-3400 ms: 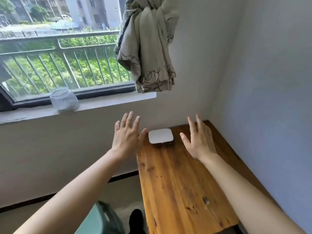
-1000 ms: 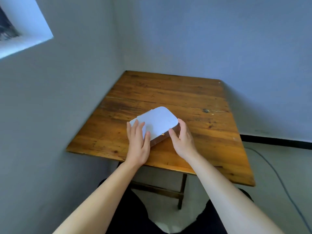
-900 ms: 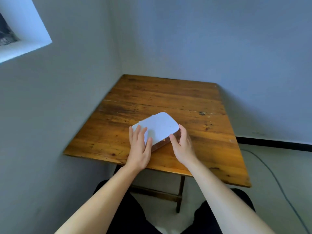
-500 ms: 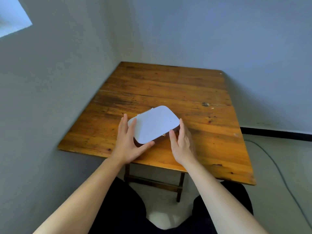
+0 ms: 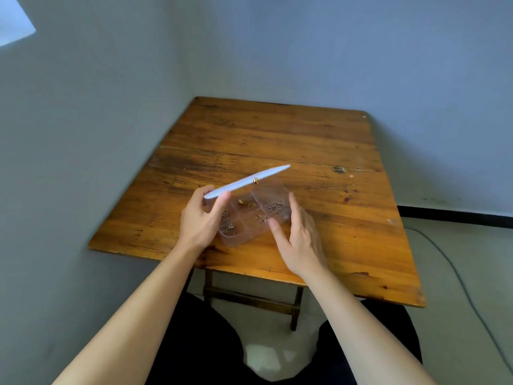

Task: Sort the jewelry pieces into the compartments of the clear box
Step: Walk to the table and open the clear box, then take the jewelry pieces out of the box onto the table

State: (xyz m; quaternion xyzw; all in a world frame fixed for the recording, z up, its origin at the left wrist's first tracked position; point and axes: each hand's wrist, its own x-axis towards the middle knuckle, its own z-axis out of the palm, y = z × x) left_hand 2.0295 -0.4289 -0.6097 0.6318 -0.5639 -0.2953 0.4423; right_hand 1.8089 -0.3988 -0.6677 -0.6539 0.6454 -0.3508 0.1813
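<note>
A clear box (image 5: 251,218) with several compartments sits on the wooden table (image 5: 277,134) near its front edge. Small gold and silver jewelry pieces (image 5: 274,206) lie in its compartments. The white lid (image 5: 247,181), with a small gold knob at its edge, is raised and seen nearly edge-on. My left hand (image 5: 201,220) pinches the lid's near left corner between thumb and fingers. My right hand (image 5: 298,237) rests against the box's right side with fingers apart, holding nothing.
The table stands in a corner between a grey wall (image 5: 83,134) on the left and another behind. A cable (image 5: 455,273) runs over the floor at right. My dark-clothed legs (image 5: 194,343) are under the table's front edge.
The lid, flat on the box half a second ago, now stands lifted at its front by my left hand, showing the compartments. My right hand stays beside the box.
</note>
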